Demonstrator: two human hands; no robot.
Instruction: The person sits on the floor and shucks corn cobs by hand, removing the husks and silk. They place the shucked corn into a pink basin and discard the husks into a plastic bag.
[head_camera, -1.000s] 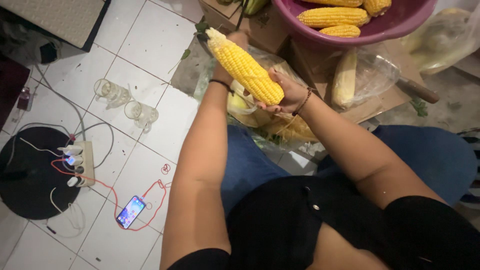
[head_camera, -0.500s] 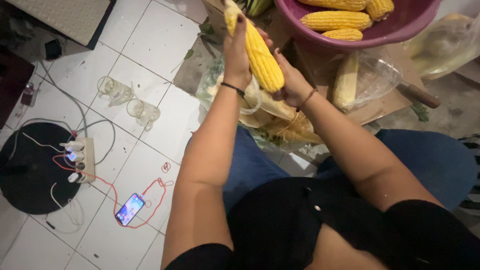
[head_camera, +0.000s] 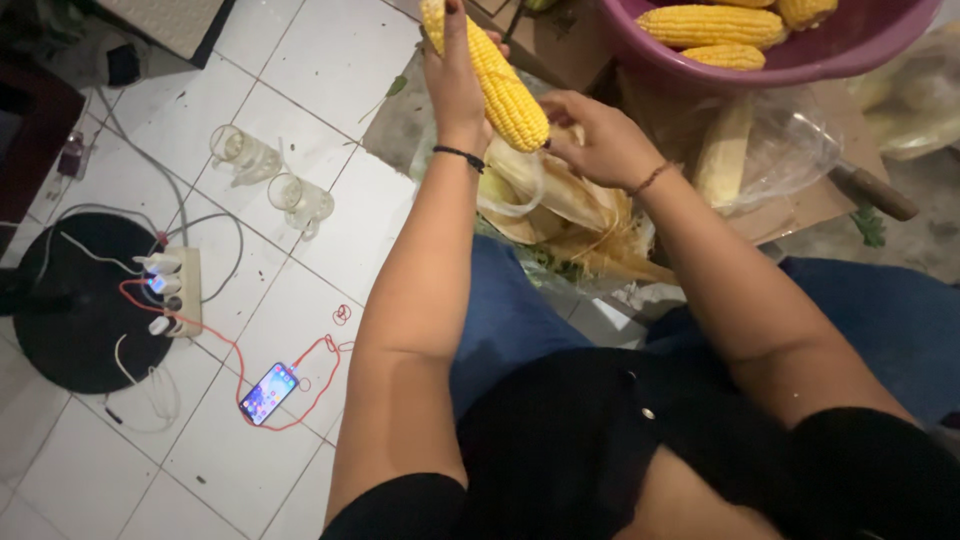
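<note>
My left hand (head_camera: 455, 85) grips a peeled yellow corn cob (head_camera: 495, 75), held almost upright near the top of the view. My right hand (head_camera: 595, 140) pinches the cob's lower end with its fingertips. Under both hands lies a heap of pale corn husks and silk (head_camera: 570, 215) over my lap. A pink basin (head_camera: 800, 55) with several peeled cobs stands at the top right, beyond my right hand.
A clear plastic bag with an unpeeled cob (head_camera: 760, 150) lies on cardboard beside a knife handle (head_camera: 870, 190). On the white tiled floor to the left stand two glass mugs (head_camera: 270, 175), a power strip with cables (head_camera: 175, 290), a phone (head_camera: 268, 392) and a black round base (head_camera: 70, 300).
The cob has swung from a slant to nearly upright and moved up the view. My right hand has slid from under the cob to its lower tip.
</note>
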